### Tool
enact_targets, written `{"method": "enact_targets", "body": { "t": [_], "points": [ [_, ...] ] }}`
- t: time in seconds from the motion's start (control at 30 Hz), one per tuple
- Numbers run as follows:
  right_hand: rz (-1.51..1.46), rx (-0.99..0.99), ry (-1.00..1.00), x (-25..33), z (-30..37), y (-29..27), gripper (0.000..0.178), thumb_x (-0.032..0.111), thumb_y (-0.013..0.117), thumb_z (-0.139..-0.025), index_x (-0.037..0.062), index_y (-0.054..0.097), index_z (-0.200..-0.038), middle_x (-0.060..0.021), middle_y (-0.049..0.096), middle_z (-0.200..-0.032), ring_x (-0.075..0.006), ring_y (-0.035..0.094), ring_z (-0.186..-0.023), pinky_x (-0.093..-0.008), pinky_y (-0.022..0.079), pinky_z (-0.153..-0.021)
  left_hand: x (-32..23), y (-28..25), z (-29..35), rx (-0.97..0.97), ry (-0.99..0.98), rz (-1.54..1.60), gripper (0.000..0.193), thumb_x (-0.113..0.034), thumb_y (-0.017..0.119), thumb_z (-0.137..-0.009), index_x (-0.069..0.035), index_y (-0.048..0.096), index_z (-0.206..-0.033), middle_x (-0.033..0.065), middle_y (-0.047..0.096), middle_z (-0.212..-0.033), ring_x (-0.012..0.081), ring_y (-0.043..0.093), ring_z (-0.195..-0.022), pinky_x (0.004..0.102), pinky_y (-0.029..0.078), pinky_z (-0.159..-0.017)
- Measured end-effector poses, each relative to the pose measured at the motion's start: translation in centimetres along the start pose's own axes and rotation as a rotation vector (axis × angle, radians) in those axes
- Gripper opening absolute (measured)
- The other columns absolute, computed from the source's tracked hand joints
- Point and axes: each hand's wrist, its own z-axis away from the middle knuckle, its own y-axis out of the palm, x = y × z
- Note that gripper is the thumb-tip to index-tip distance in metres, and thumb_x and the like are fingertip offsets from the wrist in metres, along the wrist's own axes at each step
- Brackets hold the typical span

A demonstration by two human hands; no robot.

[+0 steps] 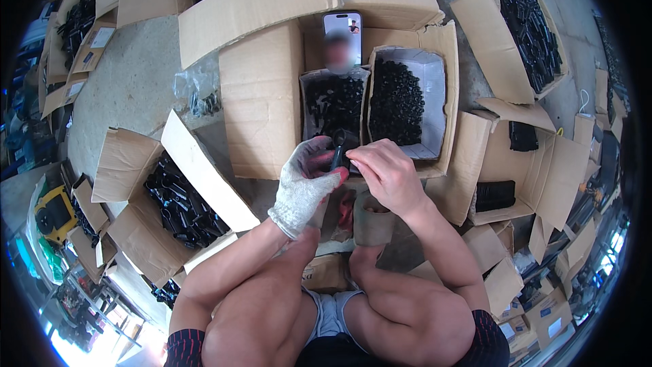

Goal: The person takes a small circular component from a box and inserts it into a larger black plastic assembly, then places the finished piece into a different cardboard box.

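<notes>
My left hand point(307, 178), in a grey-white glove with red on the fingers, is closed around a black part point(339, 155) with a rounded upper end. Bare, my right hand point(392, 175) pinches at the part's right side, thumb and fingertips together; whatever lies between them is too small to make out. Just beyond both hands, a grey-lined bin point(305, 109) holds small black pieces point(335, 100). Beside it on the right, a second pale bin point(435, 105) contains small round black pieces point(396, 95). Both bins stand inside an open cardboard box point(261, 98).
A phone point(343, 39) with a lit screen leans at the box's back. Cartons of black parts stand at left point(182, 200) and far right point(530, 34). Another carton point(519, 177) at right holds black stacks. A clear plastic bag point(197, 92) lies on the concrete floor.
</notes>
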Motion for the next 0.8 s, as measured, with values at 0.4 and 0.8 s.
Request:
{"method": "enact_targets", "body": {
  "t": [0.4, 0.8],
  "points": [
    [0.16, 0.01, -0.04, 0.9, -0.4, -0.1, 0.016, 0.004, 0.078, -0.084, 0.0017, 0.068, -0.097, -0.0088, 0.069, -0.087, -0.0281, 0.066, -0.079, -0.0394, 0.053, -0.072, 0.7, 0.2, -0.2, -0.009, 0.053, -0.039, 0.072, -0.009, 0.085, -0.082, -0.005, 0.05, -0.144, 0.0085, 0.07, -0.116, 0.0021, 0.061, -0.072, 0.0179, 0.044, -0.05],
    [0.184, 0.02, 0.085, 1.6, 0.0, 0.2, 0.015, 0.012, 0.075, -0.089, 0.0043, 0.064, -0.096, -0.0093, 0.066, -0.086, -0.0288, 0.063, -0.081, -0.0403, 0.052, -0.075, 0.5, 0.4, -0.1, -0.006, 0.051, -0.031, 0.073, -0.008, 0.085, -0.082, -0.005, 0.049, -0.145, 0.0097, 0.07, -0.118, 0.0027, 0.063, -0.075, 0.0186, 0.046, -0.05]
  ]
}}
